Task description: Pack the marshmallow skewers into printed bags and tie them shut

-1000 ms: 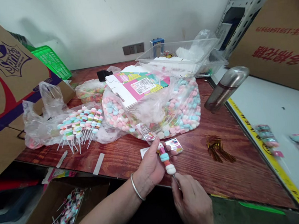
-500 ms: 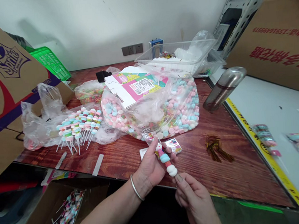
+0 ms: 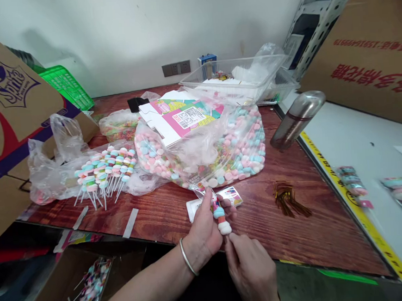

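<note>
My left hand (image 3: 203, 227), with a metal bangle on the wrist, is closed round a candy skewer (image 3: 221, 217) of stacked pastel sweets, its top inside a clear printed sleeve (image 3: 201, 189). My right hand (image 3: 250, 269) pinches the stick just under the white bottom sweet. Both hands hover over the front edge of the red-brown wooden table (image 3: 319, 234). Behind them lies a big clear bag of loose pastel candies (image 3: 236, 154). A small stack of printed sleeves (image 3: 233, 195) lies flat by my left fingers.
Finished skewers (image 3: 105, 172) lie on plastic at the left. A carton below the table (image 3: 87, 294) holds more. A steel flask (image 3: 296, 120), gold twist ties (image 3: 290, 199), a clear tub (image 3: 237, 78), a green basket (image 3: 65, 84), cardboard boxes and wrapped skewers (image 3: 355, 184) surround the spot.
My right hand has slid up the stick until it sits just under the bottom sweet, and the skewer has gone deeper into the sleeve held by my left hand.
</note>
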Demonstrator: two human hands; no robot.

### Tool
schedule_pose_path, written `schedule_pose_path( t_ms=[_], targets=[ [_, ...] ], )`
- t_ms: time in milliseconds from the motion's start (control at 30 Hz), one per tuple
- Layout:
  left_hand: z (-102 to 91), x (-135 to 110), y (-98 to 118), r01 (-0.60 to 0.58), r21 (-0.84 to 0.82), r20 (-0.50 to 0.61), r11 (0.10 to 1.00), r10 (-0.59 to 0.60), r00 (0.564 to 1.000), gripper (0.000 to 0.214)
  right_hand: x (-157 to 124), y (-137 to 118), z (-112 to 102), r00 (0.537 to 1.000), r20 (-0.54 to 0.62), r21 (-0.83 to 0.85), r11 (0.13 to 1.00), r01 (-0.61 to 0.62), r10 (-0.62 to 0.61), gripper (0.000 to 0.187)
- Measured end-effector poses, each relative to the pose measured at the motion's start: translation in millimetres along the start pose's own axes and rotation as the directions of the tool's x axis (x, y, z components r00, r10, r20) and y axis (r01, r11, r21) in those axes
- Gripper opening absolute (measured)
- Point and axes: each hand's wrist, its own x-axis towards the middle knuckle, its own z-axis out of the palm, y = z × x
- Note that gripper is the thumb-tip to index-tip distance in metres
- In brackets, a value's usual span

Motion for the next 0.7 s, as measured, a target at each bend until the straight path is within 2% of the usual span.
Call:
schedule_pose_path(
  t_ms=[33,67,100,133,167,200,233,300,400,433,467,500,533,600,633,667,700],
  targets=[
    [-0.5,0,-1,-0.001,-0.007,0.017,1.000,0.001,1.000,0.032,1,-2,1,0.984,0.053,0.162,0.971,-0.176,0.170,0.016],
    [-1.1,0,-2,0.005,-0.014,0.036,1.000,-0.004,0.999,0.032,1,-4,2,0.928,0.148,0.336,0.865,-0.373,0.342,0.021],
    [-1.8,0,-2,0.018,-0.023,0.059,1.000,-0.017,0.998,0.033,3,-6,3,0.835,0.275,0.485,0.681,-0.549,0.477,0.027],
    [-2.4,1,-1,0.037,-0.031,0.085,0.999,-0.035,0.996,0.035,4,-9,3,0.728,0.403,0.584,0.457,-0.671,0.555,0.031],
    [-3.1,1,0,0.050,-0.037,0.111,0.998,-0.046,0.993,0.036,6,-11,3,0.637,0.503,0.638,0.246,-0.730,0.585,0.034],
    [-3.7,2,2,0.053,-0.035,0.138,0.998,-0.047,0.989,0.036,7,-12,2,0.576,0.570,0.666,0.081,-0.741,0.586,0.035],
    [-4.3,4,4,0.046,-0.029,0.164,0.999,-0.041,0.986,0.033,9,-14,0,0.540,0.610,0.680,-0.034,-0.733,0.580,0.034],
    [-5.6,7,9,0.009,-0.012,0.198,1.000,-0.006,0.980,0.025,13,-16,-3,0.512,0.652,0.688,-0.151,-0.710,0.559,0.033],
    [-7.1,12,14,-0.092,-0.010,0.190,0.996,0.092,0.977,0.019,16,-15,-6,0.492,0.690,0.670,-0.209,-0.713,0.531,0.033],
    [-7.3,13,15,-0.122,-0.012,0.182,0.992,0.122,0.976,0.018,17,-14,-6,0.494,0.682,0.668,-0.184,-0.721,0.539,0.033],
    [-7.3,14,16,-0.144,-0.012,0.172,0.989,0.144,0.974,0.017,17,-12,-5,0.506,0.656,0.670,-0.122,-0.732,0.560,0.033],
    [-6.9,14,16,-0.161,-0.009,0.162,0.987,0.160,0.974,0.015,16,-11,-4,0.537,0.609,0.669,-0.014,-0.743,0.584,0.033],
    [-6.3,14,17,-0.169,-0.006,0.154,0.986,0.168,0.974,0.013,15,-8,-4,0.589,0.538,0.654,0.142,-0.743,0.603,0.032],
    [-4.1,13,17,-0.161,-0.004,0.145,0.987,0.160,0.977,0.012,13,-3,-3,0.749,0.332,0.540,0.536,-0.649,0.573,0.026],
    [-2.6,12,17,-0.155,-0.005,0.141,0.988,0.154,0.978,0.012,12,-1,-4,0.839,0.219,0.429,0.724,-0.541,0.497,0.022],
    [-0.9,11,18,-0.151,-0.006,0.138,0.989,0.150,0.979,0.012,11,2,-4,0.917,0.114,0.291,0.869,-0.399,0.383,0.019],
    [0.8,10,18,-0.147,-0.009,0.134,0.989,0.146,0.980,0.013,9,4,-5,0.968,0.028,0.145,0.957,-0.250,0.248,0.016]
  ],
)
